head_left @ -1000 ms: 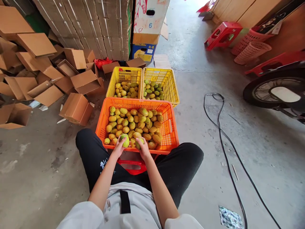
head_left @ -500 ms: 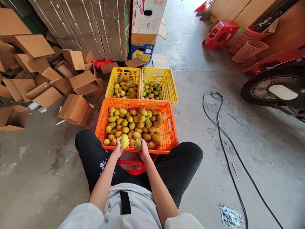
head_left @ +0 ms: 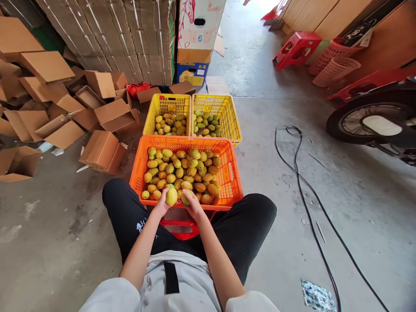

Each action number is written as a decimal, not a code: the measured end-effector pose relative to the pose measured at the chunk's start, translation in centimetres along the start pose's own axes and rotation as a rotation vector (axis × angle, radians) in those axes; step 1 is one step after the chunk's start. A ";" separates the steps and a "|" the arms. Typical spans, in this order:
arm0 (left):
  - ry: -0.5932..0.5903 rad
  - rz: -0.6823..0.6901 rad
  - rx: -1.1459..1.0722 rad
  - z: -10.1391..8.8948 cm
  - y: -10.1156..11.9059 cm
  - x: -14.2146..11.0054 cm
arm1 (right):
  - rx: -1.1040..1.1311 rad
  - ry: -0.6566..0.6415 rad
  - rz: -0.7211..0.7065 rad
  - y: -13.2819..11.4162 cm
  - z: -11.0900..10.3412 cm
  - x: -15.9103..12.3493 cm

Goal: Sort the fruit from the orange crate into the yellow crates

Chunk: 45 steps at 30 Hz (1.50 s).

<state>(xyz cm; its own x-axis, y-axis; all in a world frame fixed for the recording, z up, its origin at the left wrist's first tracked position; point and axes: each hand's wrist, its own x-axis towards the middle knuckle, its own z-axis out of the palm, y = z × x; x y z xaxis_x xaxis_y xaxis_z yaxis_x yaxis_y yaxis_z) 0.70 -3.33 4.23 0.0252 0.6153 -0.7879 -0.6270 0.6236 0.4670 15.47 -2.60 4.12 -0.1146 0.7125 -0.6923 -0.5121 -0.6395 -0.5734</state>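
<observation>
My left hand (head_left: pixel 161 204) is closed round an oval yellow-green fruit (head_left: pixel 171 197), whose exact kind I cannot tell. Close beside it, my right hand (head_left: pixel 195 206) grips a greener fruit (head_left: pixel 186 199), partly covered by the fingers. Both hands are over the near rim of an orange plastic crate (head_left: pixel 232 190). Many similar fruits (head_left: pixel 179 172), from green to orange-yellow, lie heaped in that crate. Behind it stand a left yellow crate (head_left: pixel 150 113) with yellowish fruits (head_left: pixel 169 123) and a right yellow crate (head_left: pixel 231 119) with greener ones (head_left: pixel 206 124).
Open cardboard boxes (head_left: pixel 113 115) are piled at left, before stacked flattened cardboard (head_left: pixel 130 39). A red stool (head_left: pixel 297 48), pink baskets (head_left: pixel 336 70) and a motorbike wheel (head_left: pixel 354 121) are at right. A black cable (head_left: pixel 308 186) loops over the floor. Something red (head_left: pixel 182 229) sits under the orange crate.
My left hand has turned its fruit and shifted slightly right. My right hand has moved a little left, its fingers now covering more of its fruit. The view has shifted slightly.
</observation>
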 end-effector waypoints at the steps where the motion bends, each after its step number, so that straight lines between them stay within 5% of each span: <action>1: 0.006 0.022 0.027 0.0 -0.1 0.0 | -0.023 0.010 -0.005 0.1 -0.1 0.0; 10: 0.000 0.134 0.144 -0.3 -1.1 0.1 | -0.040 0.072 -0.031 -0.2 0.2 -0.2; 20: 0.013 0.069 0.094 0.0 -1.1 0.8 | -0.004 0.229 0.050 -0.3 0.0 0.6; 31: 0.004 -0.011 0.045 0.5 -0.6 0.6 | 0.010 0.170 0.067 -0.9 -0.1 0.2; 45: 0.066 0.073 -0.004 -0.4 -0.4 0.5 | -0.009 0.215 -0.003 -0.3 0.0 0.3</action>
<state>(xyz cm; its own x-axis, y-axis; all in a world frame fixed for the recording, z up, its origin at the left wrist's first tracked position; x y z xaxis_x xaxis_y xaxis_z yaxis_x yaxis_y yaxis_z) 0.70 -3.48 3.53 -0.0719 0.6261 -0.7764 -0.6280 0.5764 0.5229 15.57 -2.16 4.12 0.0721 0.6370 -0.7675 -0.5046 -0.6404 -0.5790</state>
